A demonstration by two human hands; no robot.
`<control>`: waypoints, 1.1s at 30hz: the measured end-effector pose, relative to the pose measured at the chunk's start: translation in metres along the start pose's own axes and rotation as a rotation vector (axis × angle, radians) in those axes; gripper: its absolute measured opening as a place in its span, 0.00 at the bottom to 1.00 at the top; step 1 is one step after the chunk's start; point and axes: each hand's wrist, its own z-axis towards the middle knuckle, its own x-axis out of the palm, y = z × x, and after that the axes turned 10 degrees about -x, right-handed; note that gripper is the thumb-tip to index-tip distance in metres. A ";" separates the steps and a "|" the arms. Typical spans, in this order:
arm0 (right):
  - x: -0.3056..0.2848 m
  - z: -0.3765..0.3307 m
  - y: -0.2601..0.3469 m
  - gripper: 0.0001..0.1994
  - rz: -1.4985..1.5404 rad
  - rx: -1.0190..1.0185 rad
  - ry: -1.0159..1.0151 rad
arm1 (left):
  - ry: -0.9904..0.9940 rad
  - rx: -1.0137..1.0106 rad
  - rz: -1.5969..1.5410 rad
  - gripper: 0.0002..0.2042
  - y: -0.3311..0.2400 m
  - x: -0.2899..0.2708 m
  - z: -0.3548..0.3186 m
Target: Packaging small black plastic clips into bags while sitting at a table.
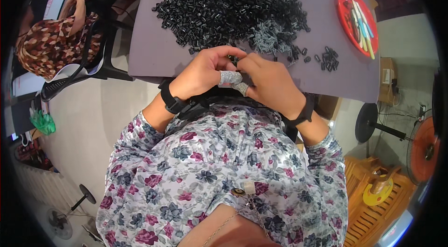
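My left hand (201, 73) and my right hand (274, 82) meet at the table's near edge, fingertips pinched together. Grey wrapping covers both thumbs. A small dark bit shows between the fingers, but what it is stays mostly hidden. Just beyond my hands spreads a big heap of small black cylindrical pieces (224, 9). On its near right side lies a pile of thin grey pins or screws (271, 38). A small separate group of black pieces (330, 59) sits to the right of my right hand. Each wrist wears a black band.
The grey-covered table (154, 55) holds a red plate (344, 26) with several slim-handled tools (363, 25) at right. Another person in a patterned top (58, 44) sits at the left by a black chair (105, 60). An orange fan (423, 151) and wooden slatted furniture (364, 219) stand at right.
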 end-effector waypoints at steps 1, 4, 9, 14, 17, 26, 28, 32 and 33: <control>0.003 -0.002 0.001 0.18 -0.086 -0.036 0.018 | 0.020 -0.021 0.011 0.27 -0.004 0.000 -0.003; 0.005 -0.008 0.006 0.20 -0.202 -0.109 0.123 | 0.088 -0.052 0.092 0.31 -0.002 0.001 -0.004; 0.014 -0.014 0.004 0.20 -0.130 -0.121 0.168 | 0.120 -0.078 0.198 0.35 -0.009 0.003 -0.007; 0.012 -0.019 0.000 0.19 -0.095 -0.132 0.177 | 0.123 -0.114 0.082 0.35 -0.008 0.011 -0.006; 0.014 -0.026 -0.004 0.16 -0.064 -0.097 0.175 | 0.126 -0.103 0.095 0.32 -0.010 0.015 -0.005; -0.062 -0.053 -0.027 0.14 -0.329 0.493 0.050 | -0.264 0.190 0.470 0.20 -0.004 0.006 0.004; -0.072 -0.068 -0.044 0.12 -0.437 0.491 -0.038 | -0.326 0.237 0.602 0.22 -0.006 0.002 0.004; -0.074 -0.072 -0.045 0.09 -0.393 0.492 -0.218 | -0.333 0.251 0.692 0.24 -0.015 0.007 0.003; -0.072 -0.067 -0.040 0.09 -0.348 0.517 -0.239 | -0.321 0.272 0.679 0.24 -0.015 0.008 0.003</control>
